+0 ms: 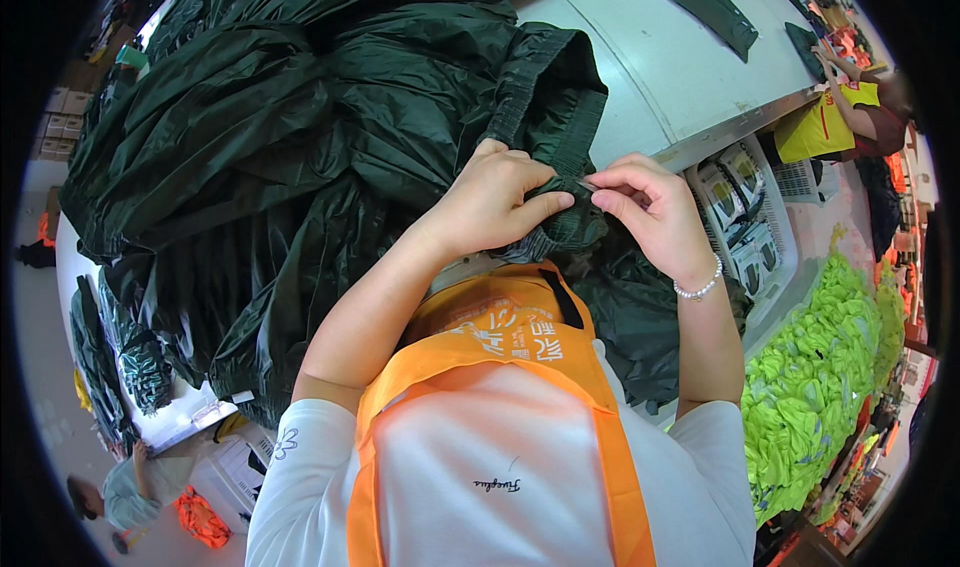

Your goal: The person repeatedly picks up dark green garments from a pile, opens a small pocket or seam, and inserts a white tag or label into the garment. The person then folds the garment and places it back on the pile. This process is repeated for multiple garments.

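Against the gathered elastic waistband [566, 136] of a dark green garment, my left hand [510, 196] pinches the fabric between thumb and forefinger. My right hand [637, 199] is just beside it and grips a small, thin, shiny tool [587, 186] whose tip touches the fabric. Most of that tool is hidden by my fingers, so its kind cannot be told. A big heap of glossy dark green garments [247, 124] spreads to the left and ahead of my hands. More dark green fabric [637, 304] hangs below my right hand.
A white worktable [637, 57] carries a folded dark green piece [709, 12]. To the right stand a white plastic basket [784, 244] of packaged items and a heap of fluorescent yellow-green garments [810, 387]. One person [847, 117] works at far right, another [131, 492] at lower left.
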A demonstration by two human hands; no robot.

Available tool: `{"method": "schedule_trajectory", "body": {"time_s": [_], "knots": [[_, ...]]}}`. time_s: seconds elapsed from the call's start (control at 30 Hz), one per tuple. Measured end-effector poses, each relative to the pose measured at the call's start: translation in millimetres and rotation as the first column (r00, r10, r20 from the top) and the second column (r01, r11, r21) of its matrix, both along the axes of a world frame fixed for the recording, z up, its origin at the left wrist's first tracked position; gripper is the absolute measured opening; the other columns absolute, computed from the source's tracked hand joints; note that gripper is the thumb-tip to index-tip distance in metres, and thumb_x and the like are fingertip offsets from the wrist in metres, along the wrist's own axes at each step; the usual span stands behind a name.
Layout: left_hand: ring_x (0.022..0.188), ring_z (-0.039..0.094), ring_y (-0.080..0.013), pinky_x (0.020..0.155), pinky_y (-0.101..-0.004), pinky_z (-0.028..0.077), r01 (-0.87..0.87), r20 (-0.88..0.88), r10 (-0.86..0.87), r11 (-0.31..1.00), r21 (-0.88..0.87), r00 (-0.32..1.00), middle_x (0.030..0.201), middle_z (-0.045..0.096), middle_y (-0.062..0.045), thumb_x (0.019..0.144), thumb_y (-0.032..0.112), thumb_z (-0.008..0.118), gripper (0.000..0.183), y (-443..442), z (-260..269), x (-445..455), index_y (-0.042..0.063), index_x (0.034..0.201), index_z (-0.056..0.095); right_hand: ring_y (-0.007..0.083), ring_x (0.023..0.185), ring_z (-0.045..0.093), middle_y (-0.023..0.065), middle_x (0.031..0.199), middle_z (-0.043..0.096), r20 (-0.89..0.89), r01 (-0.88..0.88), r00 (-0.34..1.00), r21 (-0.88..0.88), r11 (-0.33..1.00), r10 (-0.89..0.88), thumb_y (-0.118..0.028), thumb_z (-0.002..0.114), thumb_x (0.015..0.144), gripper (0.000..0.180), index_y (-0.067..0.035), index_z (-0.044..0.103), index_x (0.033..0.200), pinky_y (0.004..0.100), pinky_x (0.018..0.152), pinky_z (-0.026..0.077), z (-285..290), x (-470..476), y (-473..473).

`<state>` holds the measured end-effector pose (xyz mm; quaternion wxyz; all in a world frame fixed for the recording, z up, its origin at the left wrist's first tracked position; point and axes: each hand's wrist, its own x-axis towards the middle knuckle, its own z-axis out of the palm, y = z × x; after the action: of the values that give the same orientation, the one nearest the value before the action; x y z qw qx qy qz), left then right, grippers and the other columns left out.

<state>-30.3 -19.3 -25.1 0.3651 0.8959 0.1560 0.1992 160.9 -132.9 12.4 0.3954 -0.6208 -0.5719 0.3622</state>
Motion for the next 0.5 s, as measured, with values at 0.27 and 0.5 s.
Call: {"method": "schedule_trajectory", "body": {"time_s": [0.27,0.5], "knots": [[0.065,0.050,-0.0220,0.077,-0.0337,0.033,0.016,-0.013,-0.016,1.000,-0.004,1.000,0.062,0.052,-0.006,0.089,0.025,0.062,0.023,0.4,-0.9,0.0,0.006,0.075,0.063,0.0094,0.075,0.058,0.0045,0.091,0.060,-0.060,0.002,0.998,0.039,0.999,0.000,-0.001,0.070,0.082,0.017,0.002,0.067,0.098,0.0225,0.069,0.048,-4.6,-3.5,-0.4],[0.064,0.049,-0.0221,0.076,-0.0338,0.033,0.012,-0.012,-0.012,1.000,0.000,1.000,0.061,0.051,-0.006,0.089,0.024,0.062,0.024,-1.0,0.4,0.3,0.005,0.073,0.061,0.0088,0.076,0.058,0.0048,0.091,0.060,0.006,-0.008,1.000,0.006,1.000,0.008,0.001,0.069,0.082,0.018,0.002,0.067,0.100,0.0218,0.069,0.048,-3.4,-2.6,1.2]]}}
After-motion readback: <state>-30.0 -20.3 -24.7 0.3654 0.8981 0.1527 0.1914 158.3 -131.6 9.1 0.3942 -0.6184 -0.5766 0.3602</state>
